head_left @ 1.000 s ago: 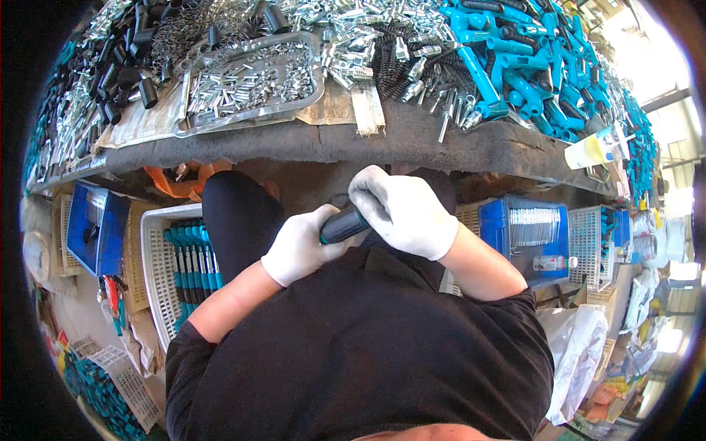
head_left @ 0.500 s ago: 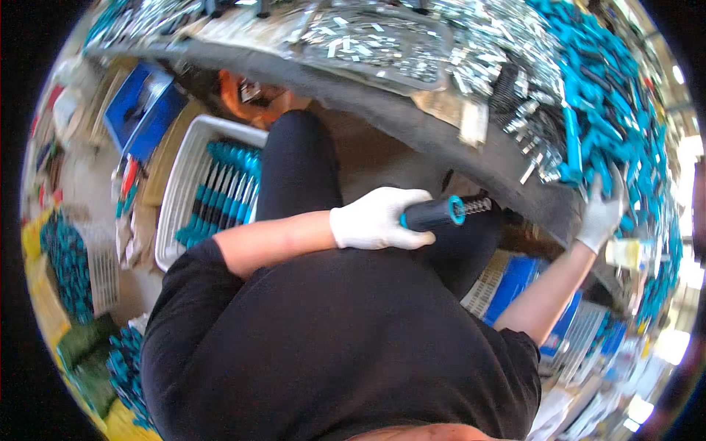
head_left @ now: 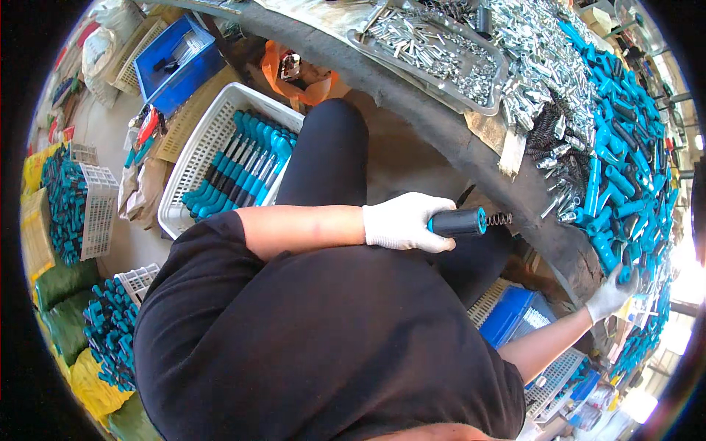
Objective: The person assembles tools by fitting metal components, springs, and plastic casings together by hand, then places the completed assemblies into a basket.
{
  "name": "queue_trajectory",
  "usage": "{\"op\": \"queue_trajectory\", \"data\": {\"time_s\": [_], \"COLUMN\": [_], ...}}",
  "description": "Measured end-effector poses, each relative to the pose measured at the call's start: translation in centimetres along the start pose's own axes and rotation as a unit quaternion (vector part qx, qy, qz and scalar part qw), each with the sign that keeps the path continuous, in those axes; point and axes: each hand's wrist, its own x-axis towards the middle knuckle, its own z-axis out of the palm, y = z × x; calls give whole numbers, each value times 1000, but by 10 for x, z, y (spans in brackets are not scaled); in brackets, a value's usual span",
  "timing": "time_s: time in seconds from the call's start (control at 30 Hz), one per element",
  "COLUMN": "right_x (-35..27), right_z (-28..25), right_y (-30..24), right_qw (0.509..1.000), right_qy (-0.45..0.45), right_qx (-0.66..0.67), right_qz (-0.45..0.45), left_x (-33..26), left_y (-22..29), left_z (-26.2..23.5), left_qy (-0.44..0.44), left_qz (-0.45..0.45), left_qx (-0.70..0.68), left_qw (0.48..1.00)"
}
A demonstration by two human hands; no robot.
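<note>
Wearing a white glove, my left hand (head_left: pixel 408 223) is closed round a black and teal handle (head_left: pixel 457 223) in front of my body. A dark coil spring (head_left: pixel 499 219) sticks out of the handle's teal-ringed right end. Far to the right, at the bench edge, my gloved right hand (head_left: pixel 610 295) has its fingers round a teal plastic part (head_left: pixel 625 275). Only the rounded end of that part shows between thumb and fingers. Beside this hand spreads a large heap of teal and black handles (head_left: pixel 625 165).
The dark bench edge (head_left: pixel 434 132) curves across in front of me. On it lie a clear tray (head_left: pixel 494 103) of small metal pieces, loose metal parts (head_left: pixel 540 51) and black springs (head_left: pixel 544 128). To my left stands a white basket (head_left: pixel 193 147) of teal-handled tools, with a blue bin (head_left: pixel 165 88) behind.
The view has shifted, so the basket and bench sit differently. My right hand has drawn back toward me along the heap, its fingers now round a teal part. My left hand keeps the handle.
</note>
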Motion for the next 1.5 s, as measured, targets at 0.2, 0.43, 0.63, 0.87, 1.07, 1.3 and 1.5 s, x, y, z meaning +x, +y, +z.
{"op": "queue_trajectory", "data": {"time_s": [0.2,0.43,0.63,0.87,1.07,1.3,1.5], "right_x": [-47,-60,-27,-10,-2,20,8], "right_z": [-5,5,-45,-98,-116,-115,-115], "right_y": [8,27,-24,-114,-248,-283,-298], "right_qw": [965,947,951,879,723,698,659], "right_qy": [-124,-163,-103,-227,-538,-493,-472], "right_qx": [128,250,235,394,425,329,306], "right_qz": [192,117,172,141,-88,-401,-499], "left_x": [-6,-17,-27,-24,-31,-36,-42], "left_y": [1,-1,-3,5,5,-12,-7], "left_z": [-1,-2,-2,-5,-11,-17,-31], "left_qy": [-9,20,36,28,29,9,-67], "left_qz": [0,35,33,40,63,100,62], "left_qx": [-37,-25,-32,-6,82,138,187], "left_qw": [999,999,998,999,994,985,978]}}
